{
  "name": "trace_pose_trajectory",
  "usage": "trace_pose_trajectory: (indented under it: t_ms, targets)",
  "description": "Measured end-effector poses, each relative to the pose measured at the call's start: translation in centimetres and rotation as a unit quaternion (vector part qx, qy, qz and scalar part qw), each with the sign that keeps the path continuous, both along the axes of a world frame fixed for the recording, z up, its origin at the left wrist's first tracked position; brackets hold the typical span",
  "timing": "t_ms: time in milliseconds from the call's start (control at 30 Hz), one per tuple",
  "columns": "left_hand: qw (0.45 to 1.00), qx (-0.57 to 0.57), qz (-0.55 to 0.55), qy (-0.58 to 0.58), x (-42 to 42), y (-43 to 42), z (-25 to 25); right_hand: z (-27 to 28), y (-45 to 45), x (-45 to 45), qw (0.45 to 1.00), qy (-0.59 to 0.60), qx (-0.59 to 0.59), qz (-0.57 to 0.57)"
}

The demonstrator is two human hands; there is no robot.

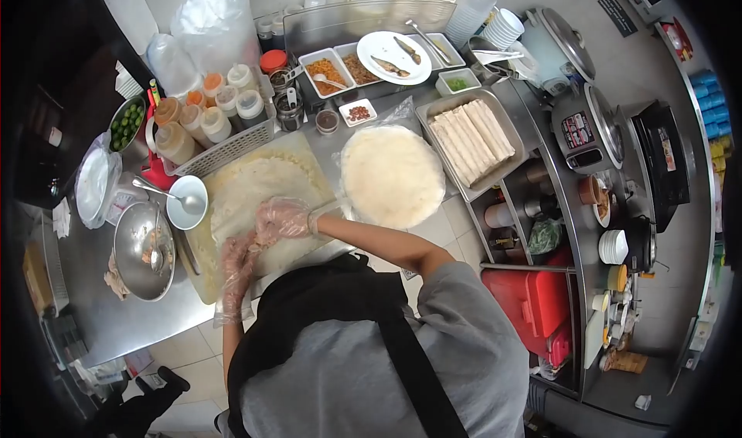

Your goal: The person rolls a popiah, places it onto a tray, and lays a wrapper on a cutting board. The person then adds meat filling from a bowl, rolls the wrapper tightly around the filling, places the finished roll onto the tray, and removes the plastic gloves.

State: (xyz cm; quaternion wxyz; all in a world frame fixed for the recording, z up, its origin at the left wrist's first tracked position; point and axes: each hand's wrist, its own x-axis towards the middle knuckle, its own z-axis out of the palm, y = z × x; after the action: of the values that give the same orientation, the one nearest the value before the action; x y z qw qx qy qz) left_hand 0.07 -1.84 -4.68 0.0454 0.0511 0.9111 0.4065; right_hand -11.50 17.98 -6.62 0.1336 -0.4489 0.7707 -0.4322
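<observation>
My left hand (238, 262) and my right hand (282, 220), both in clear plastic gloves, are close together over a thin pale wrapper sheet (259, 183). The sheet lies on a yellowish cutting board (203, 280). Fingers of both hands are curled in; what they pinch is hidden by the gloves. To the right of the board is a stack of round pale wrappers (393, 177) on plastic. Left of the board sit a white bowl (188, 215) with a spoon across it and a steel mixing bowl (133, 252) with food scraps and a spoon inside.
A steel tray (506, 177) holds several white rolls. Behind are a white plate (417, 58) with two small fish, topping tubs (328, 92), a small dish of nuts (358, 113) and a basket of sauce bottles (236, 146). Cookers (580, 129) stand right. Another person's shoe (174, 378) shows lower left.
</observation>
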Motion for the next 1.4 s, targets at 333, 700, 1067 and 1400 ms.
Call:
trace_pose_trajectory:
  t_ms: [333, 700, 1067, 1400]
  targets:
    - [0.989, 0.014, 0.043, 0.141, 0.6, 0.4, -1.9, 1.0, 0.0, 0.6, 0.98, 0.196, 0.038, -0.023]
    - [0.975, -0.082, 0.046, 0.2, 0.8, 1.5, -1.4, 0.6, 2.3, 0.1, 0.977, 0.21, 0.035, -0.004]
    - [0.991, -0.011, 0.024, 0.134, 0.6, 0.5, -2.7, -0.7, 1.0, -1.5, 0.992, -0.113, -0.02, 0.057]
    - [0.971, 0.226, 0.073, 0.001, 0.6, 0.1, -0.9, 4.5, -4.1, 0.8, 0.966, 0.168, 0.12, 0.158]
